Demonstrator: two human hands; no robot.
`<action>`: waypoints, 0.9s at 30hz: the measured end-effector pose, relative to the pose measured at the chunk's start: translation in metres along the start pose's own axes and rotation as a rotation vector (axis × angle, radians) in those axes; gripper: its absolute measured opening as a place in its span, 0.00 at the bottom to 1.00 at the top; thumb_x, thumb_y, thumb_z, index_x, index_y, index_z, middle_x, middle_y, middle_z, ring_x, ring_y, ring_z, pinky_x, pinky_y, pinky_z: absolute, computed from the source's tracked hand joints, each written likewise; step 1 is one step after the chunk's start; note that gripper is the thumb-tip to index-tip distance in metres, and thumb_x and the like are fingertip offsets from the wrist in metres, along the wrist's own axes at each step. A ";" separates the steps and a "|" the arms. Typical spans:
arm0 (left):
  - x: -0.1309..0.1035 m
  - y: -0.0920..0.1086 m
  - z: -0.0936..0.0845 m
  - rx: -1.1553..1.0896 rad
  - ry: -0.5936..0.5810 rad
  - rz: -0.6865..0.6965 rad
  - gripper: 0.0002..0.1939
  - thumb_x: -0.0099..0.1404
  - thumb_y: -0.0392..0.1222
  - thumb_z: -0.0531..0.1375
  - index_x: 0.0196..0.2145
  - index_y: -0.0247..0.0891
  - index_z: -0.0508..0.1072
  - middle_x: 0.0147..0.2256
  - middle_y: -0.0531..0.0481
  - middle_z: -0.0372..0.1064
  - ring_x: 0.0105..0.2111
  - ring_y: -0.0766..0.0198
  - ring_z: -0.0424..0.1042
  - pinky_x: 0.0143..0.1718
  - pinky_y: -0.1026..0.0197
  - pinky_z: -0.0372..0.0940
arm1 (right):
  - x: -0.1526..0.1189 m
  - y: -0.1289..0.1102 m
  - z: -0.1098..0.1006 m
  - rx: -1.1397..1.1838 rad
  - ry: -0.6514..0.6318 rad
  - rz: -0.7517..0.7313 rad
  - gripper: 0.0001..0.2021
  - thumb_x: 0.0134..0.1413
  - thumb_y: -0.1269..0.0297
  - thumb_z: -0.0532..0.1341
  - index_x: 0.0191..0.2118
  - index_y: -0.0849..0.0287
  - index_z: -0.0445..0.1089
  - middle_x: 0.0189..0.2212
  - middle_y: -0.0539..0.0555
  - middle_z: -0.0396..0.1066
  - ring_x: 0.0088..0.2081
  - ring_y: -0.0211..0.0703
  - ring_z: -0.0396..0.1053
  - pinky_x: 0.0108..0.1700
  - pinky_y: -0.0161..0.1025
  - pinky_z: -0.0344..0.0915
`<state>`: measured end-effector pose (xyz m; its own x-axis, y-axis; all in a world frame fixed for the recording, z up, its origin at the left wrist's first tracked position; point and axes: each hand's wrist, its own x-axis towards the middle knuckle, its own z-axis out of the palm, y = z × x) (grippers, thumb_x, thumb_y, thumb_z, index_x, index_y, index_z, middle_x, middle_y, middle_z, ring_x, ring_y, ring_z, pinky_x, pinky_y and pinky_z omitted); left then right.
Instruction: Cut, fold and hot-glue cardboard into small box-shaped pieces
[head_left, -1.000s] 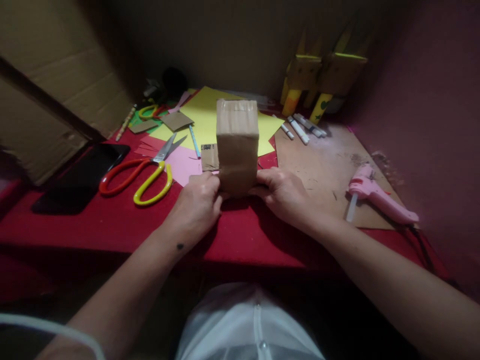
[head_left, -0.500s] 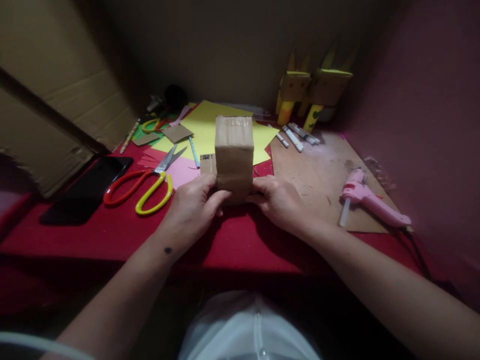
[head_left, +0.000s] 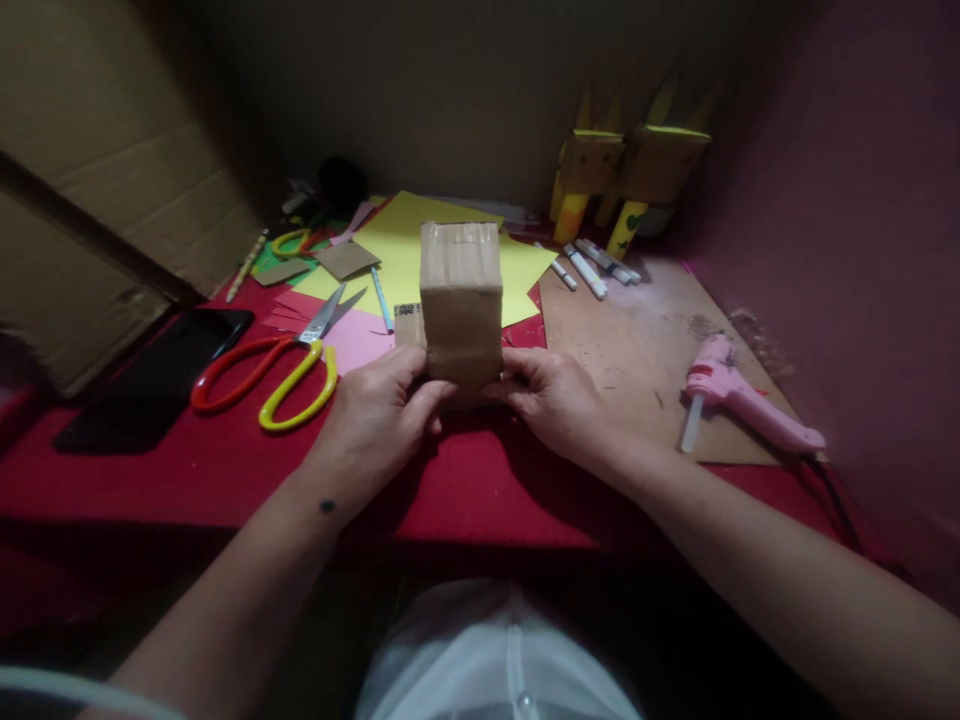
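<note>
A small brown cardboard box (head_left: 461, 315) stands upright at the middle of the red-covered table. Its lower part is gripped from both sides: my left hand (head_left: 390, 400) closes on the left with the thumb across the near face, and my right hand (head_left: 551, 395) pinches the right lower edge. A cardboard piece with a printed code (head_left: 408, 325) shows just behind my left fingers; whether it joins the box I cannot tell. To the left of my left hand lie scissors (head_left: 298, 385) with one red and one yellow handle, blades apart.
Yellow paper (head_left: 405, 235) and pink paper (head_left: 360, 340) lie behind the box. A black phone (head_left: 157, 375) rests at left. On a brown board (head_left: 585, 340) at right sits a pink glue gun (head_left: 735, 390). White markers (head_left: 585, 272) and two cardboard figures (head_left: 592, 160) are farther back.
Both hands keep the same grip on the box. The box and left-side items appear slightly farther left in view, as the camera has shifted a little.
</note>
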<state>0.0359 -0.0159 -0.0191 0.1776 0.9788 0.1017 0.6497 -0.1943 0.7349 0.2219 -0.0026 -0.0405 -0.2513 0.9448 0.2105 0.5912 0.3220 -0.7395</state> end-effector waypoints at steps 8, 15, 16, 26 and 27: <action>-0.006 -0.021 -0.044 0.265 0.210 -0.072 0.21 0.64 0.56 0.55 0.46 0.38 0.71 0.34 0.50 0.73 0.32 0.58 0.72 0.33 0.58 0.63 | 0.000 0.001 0.001 0.061 -0.012 -0.007 0.14 0.54 0.72 0.63 0.45 0.50 0.77 0.36 0.50 0.79 0.37 0.44 0.73 0.39 0.40 0.67; -0.001 -0.032 -0.035 -0.083 0.026 -0.188 0.25 0.64 0.56 0.56 0.51 0.36 0.67 0.23 0.54 0.66 0.18 0.63 0.68 0.19 0.61 0.63 | -0.003 0.004 0.000 0.112 -0.037 -0.029 0.13 0.55 0.72 0.62 0.44 0.50 0.77 0.37 0.51 0.79 0.38 0.45 0.74 0.41 0.42 0.69; -0.001 -0.029 -0.034 -0.155 0.035 -0.175 0.21 0.65 0.53 0.55 0.50 0.36 0.67 0.22 0.55 0.66 0.17 0.64 0.68 0.19 0.61 0.64 | -0.003 0.005 0.000 0.113 -0.041 -0.024 0.13 0.55 0.72 0.61 0.44 0.50 0.77 0.37 0.51 0.79 0.38 0.45 0.74 0.41 0.42 0.69; 0.023 -0.012 -0.030 -0.407 -0.360 -0.061 0.19 0.68 0.41 0.50 0.54 0.34 0.61 0.23 0.52 0.70 0.19 0.62 0.72 0.23 0.60 0.69 | -0.001 0.006 0.003 0.129 -0.032 0.011 0.08 0.53 0.70 0.62 0.38 0.54 0.77 0.33 0.52 0.77 0.36 0.46 0.72 0.38 0.42 0.69; 0.025 -0.012 -0.032 -0.414 -0.381 -0.042 0.21 0.67 0.40 0.51 0.56 0.35 0.59 0.24 0.52 0.70 0.20 0.62 0.73 0.24 0.59 0.70 | -0.001 0.005 0.002 0.132 -0.034 0.017 0.08 0.53 0.70 0.61 0.37 0.54 0.77 0.33 0.52 0.78 0.36 0.47 0.72 0.39 0.43 0.69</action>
<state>0.0088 0.0126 -0.0036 0.4620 0.8779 -0.1260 0.3318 -0.0393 0.9425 0.2236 -0.0021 -0.0461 -0.2691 0.9466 0.1776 0.4901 0.2933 -0.8208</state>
